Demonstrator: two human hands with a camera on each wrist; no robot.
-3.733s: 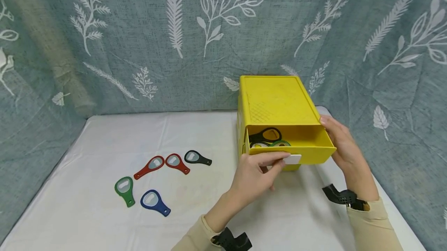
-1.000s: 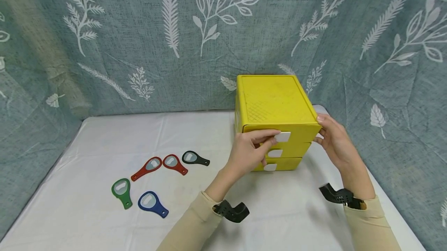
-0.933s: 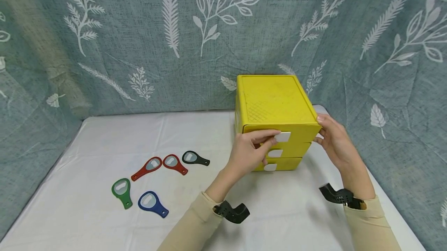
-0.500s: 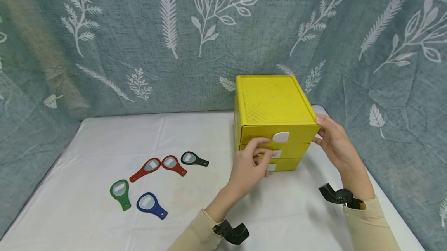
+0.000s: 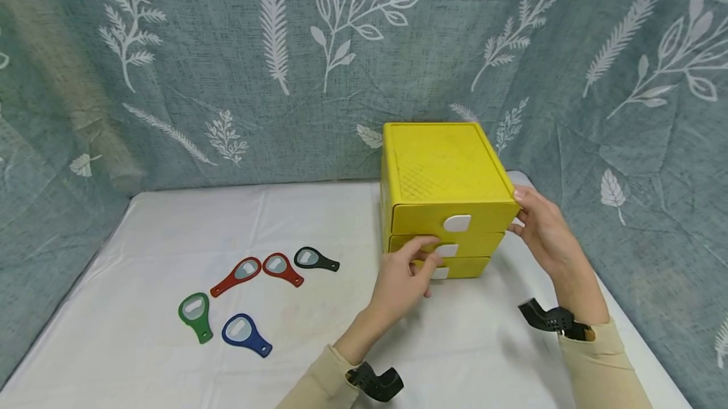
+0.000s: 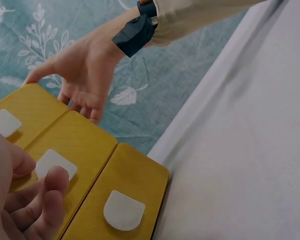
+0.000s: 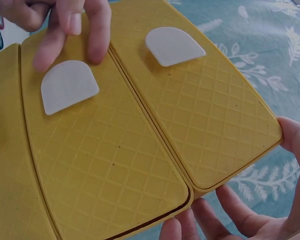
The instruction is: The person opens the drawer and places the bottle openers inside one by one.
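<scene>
A yellow cabinet [image 5: 455,162] with three stacked drawers stands at the right of the table, all its drawers pushed in. Each drawer front carries a white tab. My left hand [image 5: 400,282] is at the middle drawer, its thumb and index finger spread beside the white middle tab [image 5: 448,250]. In the right wrist view, the left fingertips hover right at the edge of that middle tab [image 7: 70,87], not closed on it. My right hand [image 5: 548,235] rests its thumb and fingertips against the cabinet's right side, near the top front corner.
Left of the cabinet lie several bottle openers: a black one [image 5: 327,262], two red ones, the nearer to the cabinet being a red opener [image 5: 291,274], a green one [image 5: 201,330] and a blue one [image 5: 258,342]. A grey-green patterned curtain [image 5: 216,48] surrounds the white-covered table [image 5: 188,225].
The top drawer, earlier pulled out with openers inside, has been pushed in. My left hand has let go of its tab and moved down to the middle one. My right hand stays at the cabinet's side.
</scene>
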